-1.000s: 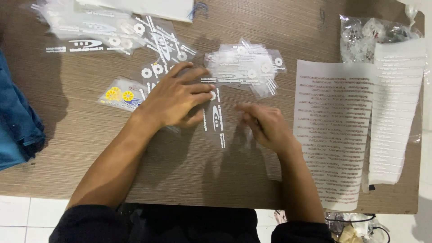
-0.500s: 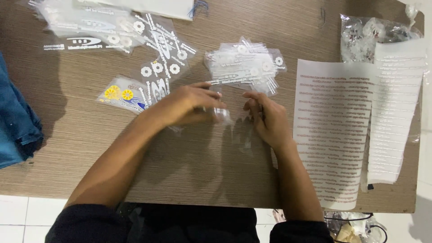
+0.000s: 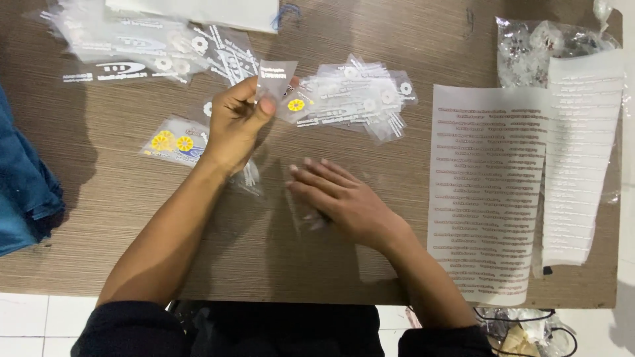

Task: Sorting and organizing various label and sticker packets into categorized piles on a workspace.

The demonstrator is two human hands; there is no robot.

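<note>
Left hand (image 3: 235, 125) is up off the brown wood-grain tabletop (image 3: 132, 218), fingers curled in and thumb pressed down, pinching a small clear plastic film piece with white print (image 3: 274, 75) by its lower edge. The piece stands above the knuckles, tilted slightly, and it sits just left of the loose heap of clear cut film strips (image 3: 354, 99) fanned out at centre. One piece at the near edge of that heap carries a yellow round flower mark (image 3: 296, 104), right beside the left thumb (whether the thumb touches it, I cannot tell).

Right hand (image 3: 344, 201) lies flat, palm down, fingers spread and pointing left, gripping nothing. Under its fingertips is a thin clear film strip (image 3: 305, 215) pressed against the table, barely visible.

Below and left of the raised hand, a clear film patch with two yellow flower marks (image 3: 173, 141) rests on the wood. Further back at the top left, a wider scatter of clear film pieces with white lettering and small white ring shapes (image 3: 145, 46).

Out to the right, two long white translucent sheets covered in rows of fine print (image 3: 489, 192) lie side by side, overlapping, with a crumpled clear plastic bag (image 3: 542, 46) behind them. A blue cloth (image 3: 23, 185) sits at the left edge.
</note>
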